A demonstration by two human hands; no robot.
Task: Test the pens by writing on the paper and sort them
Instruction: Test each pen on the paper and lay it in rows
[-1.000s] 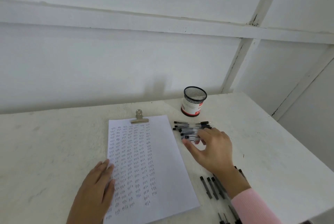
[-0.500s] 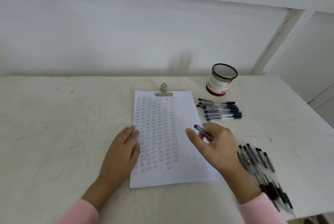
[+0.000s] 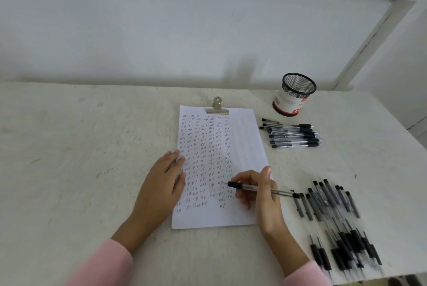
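Two hands: left hand (image 3: 161, 184) flat, straight-fingered on thin white paper (image 3: 245, 142); right hand (image 3: 262, 193) curled around slim clear-barrelled pen (image 3: 240, 185).

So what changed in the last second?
The right hand took one pen from the far pile beside the mesh pen holder, carried it over the paper and grips it, tip at the written rows. The left hand stayed flat on the paper's left edge; the near pile stayed put.

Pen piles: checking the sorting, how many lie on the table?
2: a row beside the mesh cup, a heap by the right hand, which holds one more pen; the cup's inside is unclear.
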